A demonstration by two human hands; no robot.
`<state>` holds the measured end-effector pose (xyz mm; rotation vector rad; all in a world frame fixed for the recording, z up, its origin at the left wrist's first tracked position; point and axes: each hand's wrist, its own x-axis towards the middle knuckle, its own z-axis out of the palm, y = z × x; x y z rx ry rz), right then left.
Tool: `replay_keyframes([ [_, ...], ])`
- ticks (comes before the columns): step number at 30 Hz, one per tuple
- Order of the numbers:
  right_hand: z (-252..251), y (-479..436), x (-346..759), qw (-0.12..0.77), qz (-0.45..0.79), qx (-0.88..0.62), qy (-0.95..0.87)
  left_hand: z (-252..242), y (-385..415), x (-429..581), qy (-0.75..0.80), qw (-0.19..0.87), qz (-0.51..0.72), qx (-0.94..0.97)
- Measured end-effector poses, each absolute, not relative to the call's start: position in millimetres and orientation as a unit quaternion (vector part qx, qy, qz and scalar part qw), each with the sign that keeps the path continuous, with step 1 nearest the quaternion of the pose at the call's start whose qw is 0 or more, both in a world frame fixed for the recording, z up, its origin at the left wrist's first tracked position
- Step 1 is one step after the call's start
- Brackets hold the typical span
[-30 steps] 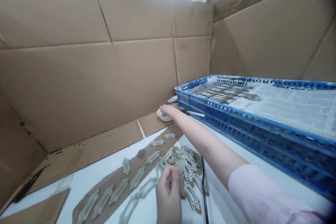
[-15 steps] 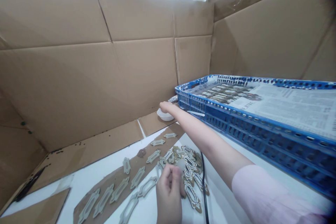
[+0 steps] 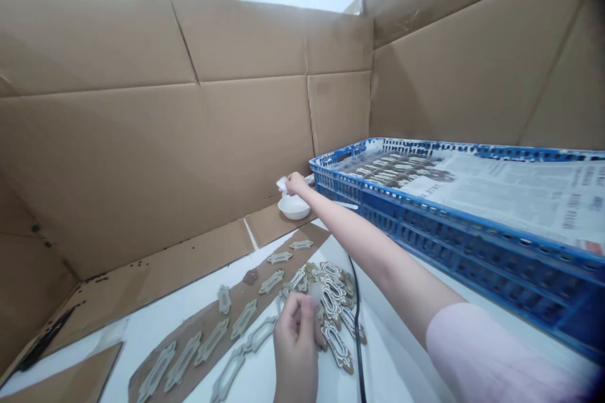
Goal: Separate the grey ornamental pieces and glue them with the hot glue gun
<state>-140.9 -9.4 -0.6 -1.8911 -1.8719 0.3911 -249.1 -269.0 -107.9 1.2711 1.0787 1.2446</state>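
My right hand [image 3: 296, 184] reaches far forward, its fingers closed on a crumpled white wad [image 3: 282, 185] that looks like tissue or cloth. Just below it stands a small white bowl [image 3: 293, 206]. Close to me, my left hand [image 3: 297, 334] is closed in a pinch; a pale, cloudy spot shows at its fingertips, too blurred to name. Beside that hand lies a heap of ornate metal frame plates [image 3: 336, 343] with white outlines. Duller grey frame plates [image 3: 183, 359] lie spaced out on a brown sheet [image 3: 189, 321] to the left.
A blue plastic crate [image 3: 401, 217] stands at the right, holding newspaper [image 3: 510, 192] and rows of similar plates [image 3: 392, 167]. A black cable [image 3: 358, 327] crosses the white table. Cardboard walls [image 3: 142, 157] close off the back and sides. Dark scissors-like tool [image 3: 45, 340] lies far left.
My right hand has risen slightly from the bowl, and the white wad now shows in its fingers. My left hand keeps its pinch; the whole view has shifted slightly.
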Motion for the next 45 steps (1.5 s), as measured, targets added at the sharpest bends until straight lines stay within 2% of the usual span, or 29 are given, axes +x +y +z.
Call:
replay_keyframes([
  [6,9,-58,-153,0.321,0.292,-0.613,-0.660,-103,-268,-254,0.465,0.491,0.527,0.514],
  [12,-20,-139,-147,0.384,0.401,-0.519,-0.651,-91,-262,-266,0.475,0.395,0.584,0.527],
  [19,-60,-208,-125,0.393,0.465,-0.473,-0.637,-82,-265,-266,0.488,0.333,0.577,0.565],
  [28,-72,-238,-128,0.395,0.516,-0.440,-0.619,-81,-277,-258,0.525,0.298,0.510,0.613],
  [31,-73,-244,-127,0.401,0.526,-0.432,-0.613,-83,-280,-256,0.530,0.310,0.496,0.614],
  [38,-72,-257,-124,0.400,0.543,-0.461,-0.576,-82,-279,-248,0.505,0.429,0.468,0.585],
  [45,-82,-261,-130,0.389,0.558,-0.464,-0.567,-80,-282,-248,0.529,0.416,0.440,0.595],
])
